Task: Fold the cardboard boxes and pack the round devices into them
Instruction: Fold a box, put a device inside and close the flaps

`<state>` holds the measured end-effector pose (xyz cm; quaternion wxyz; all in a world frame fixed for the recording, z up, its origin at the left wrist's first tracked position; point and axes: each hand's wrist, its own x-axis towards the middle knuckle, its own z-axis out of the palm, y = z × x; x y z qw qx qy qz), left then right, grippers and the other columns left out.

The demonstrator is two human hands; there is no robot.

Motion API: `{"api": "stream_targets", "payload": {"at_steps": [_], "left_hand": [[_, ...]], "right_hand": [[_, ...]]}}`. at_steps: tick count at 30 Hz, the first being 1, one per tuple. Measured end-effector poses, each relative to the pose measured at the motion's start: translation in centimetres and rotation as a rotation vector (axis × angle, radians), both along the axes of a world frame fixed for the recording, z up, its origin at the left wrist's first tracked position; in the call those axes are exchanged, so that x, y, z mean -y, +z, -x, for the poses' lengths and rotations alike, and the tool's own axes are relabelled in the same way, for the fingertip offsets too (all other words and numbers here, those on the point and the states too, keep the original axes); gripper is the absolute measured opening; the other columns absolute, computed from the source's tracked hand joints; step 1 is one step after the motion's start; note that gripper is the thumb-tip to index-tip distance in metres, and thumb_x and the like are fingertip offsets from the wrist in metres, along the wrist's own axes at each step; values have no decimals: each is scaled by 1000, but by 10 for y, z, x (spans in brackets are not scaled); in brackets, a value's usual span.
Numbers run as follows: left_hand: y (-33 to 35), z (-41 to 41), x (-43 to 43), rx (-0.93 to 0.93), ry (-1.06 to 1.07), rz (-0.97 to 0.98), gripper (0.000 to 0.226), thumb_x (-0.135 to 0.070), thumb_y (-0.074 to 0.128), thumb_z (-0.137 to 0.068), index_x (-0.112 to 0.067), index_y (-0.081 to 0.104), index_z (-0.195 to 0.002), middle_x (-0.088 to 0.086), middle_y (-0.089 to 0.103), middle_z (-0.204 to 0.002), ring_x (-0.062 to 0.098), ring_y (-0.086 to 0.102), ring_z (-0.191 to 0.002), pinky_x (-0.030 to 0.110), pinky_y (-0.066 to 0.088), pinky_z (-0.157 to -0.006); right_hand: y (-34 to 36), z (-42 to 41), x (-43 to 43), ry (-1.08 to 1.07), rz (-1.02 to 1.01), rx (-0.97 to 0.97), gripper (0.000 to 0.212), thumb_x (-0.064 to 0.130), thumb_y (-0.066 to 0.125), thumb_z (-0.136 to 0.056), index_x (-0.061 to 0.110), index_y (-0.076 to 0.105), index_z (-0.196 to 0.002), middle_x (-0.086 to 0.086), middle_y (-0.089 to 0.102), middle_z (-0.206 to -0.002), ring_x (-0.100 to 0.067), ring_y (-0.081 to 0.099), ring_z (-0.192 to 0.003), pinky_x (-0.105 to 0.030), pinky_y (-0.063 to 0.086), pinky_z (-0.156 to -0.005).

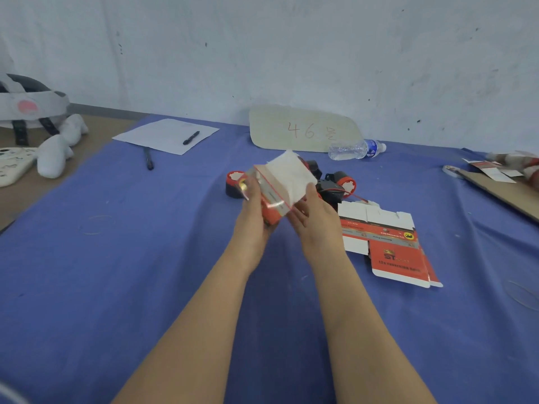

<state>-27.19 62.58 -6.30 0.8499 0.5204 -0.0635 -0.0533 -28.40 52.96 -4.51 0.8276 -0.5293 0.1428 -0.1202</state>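
Both hands hold one red-and-white cardboard box (284,182) above the blue cloth, its white flaps raised and partly unfolded. My left hand (256,208) grips its left side from below. My right hand (313,211) holds its right lower edge. Behind the box lie round black-and-red devices: one (234,183) to the left, another (345,179) to the right, with red wires. Flat unfolded red-and-white boxes (390,246) lie stacked to the right of my right hand.
A clear plastic bottle (357,149) lies by a cardboard sign marked 46 (303,129). Paper with a pen (166,135) sits at the back left, with white stuffed objects (55,154) and a helmet (26,106) far left. A cardboard sheet (507,191) lies at the right edge.
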Motion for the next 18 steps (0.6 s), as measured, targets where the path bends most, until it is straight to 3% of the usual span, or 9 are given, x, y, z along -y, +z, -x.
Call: {"api": "stream_targets", "payload": {"at_steps": [2, 3, 5, 6, 8, 10, 12, 15, 18], "left_hand": [[-4, 4, 8, 145, 117, -296, 62, -55, 32, -96, -25, 23, -150, -13, 51, -135, -13, 55, -104, 0, 42, -78], [-6, 5, 11, 209, 159, -388, 63, -48, 35, -98, -27, 12, -153, -12, 45, -141, -12, 51, -108, -4, 39, -78], [-11, 3, 10, 302, 252, -471, 71, -33, 46, -99, -29, 0, -153, -6, 33, -152, 0, 41, -127, 2, 37, -94], [-11, 2, 7, 341, 307, -507, 76, -24, 52, -98, -26, 0, -153, -3, 29, -153, 4, 36, -133, 8, 34, -102], [-11, 0, 2, 415, 390, -604, 67, -14, 58, -94, -22, 21, -149, -1, 35, -146, 8, 37, -130, 8, 32, -104], [-13, 0, 1, 410, 378, -648, 38, -16, 58, -93, -25, 46, -128, -2, 50, -128, 10, 50, -116, 19, 41, -101], [-15, 0, 3, 352, 393, -650, 19, -24, 61, -92, -29, 49, -106, -6, 59, -110, 11, 59, -102, 29, 51, -88], [-16, -1, 2, 266, 503, -639, 29, -42, 64, -87, -25, 45, -101, -12, 59, -97, 1, 61, -87, 12, 44, -66], [-15, -2, -1, 193, 546, -625, 56, -52, 65, -83, -22, 43, -125, -6, 58, -116, -1, 58, -94, 12, 46, -73]], "right_hand": [[-1, -1, -8, 98, 128, -23, 47, 45, 53, -94, 8, 59, -124, -8, 68, -107, -18, 66, -98, -36, 57, -84], [-3, -2, -11, 108, 227, -13, 46, 46, 52, -94, 11, 59, -123, -5, 68, -111, -20, 65, -103, -39, 54, -90], [-5, -1, -10, 29, 417, 33, 38, 34, 53, -95, 10, 59, -123, 0, 68, -105, -20, 64, -105, -40, 51, -94], [-7, -1, -8, -34, 491, 39, 35, 26, 53, -96, 10, 56, -127, 3, 66, -103, -19, 63, -105, -39, 51, -94], [-9, -2, -4, -112, 601, 33, 37, 14, 52, -95, 11, 51, -131, 0, 63, -110, -20, 60, -106, -37, 50, -94], [-13, -2, -4, -107, 689, 37, 38, 12, 50, -95, 15, 50, -133, 1, 62, -114, -15, 59, -105, -27, 49, -85], [-16, -2, -6, -83, 739, 29, 39, 14, 50, -96, 20, 50, -134, 4, 62, -112, -10, 58, -98, -14, 43, -70], [-17, -3, -4, -67, 845, 55, 27, 19, 48, -97, 18, 61, -121, 2, 67, -100, -9, 58, -84, -11, 38, -61], [-17, 0, -8, -45, 1014, 130, 25, 13, 45, -97, 14, 67, -106, 7, 57, -75, -8, 50, -66, -11, 36, -54]]}}
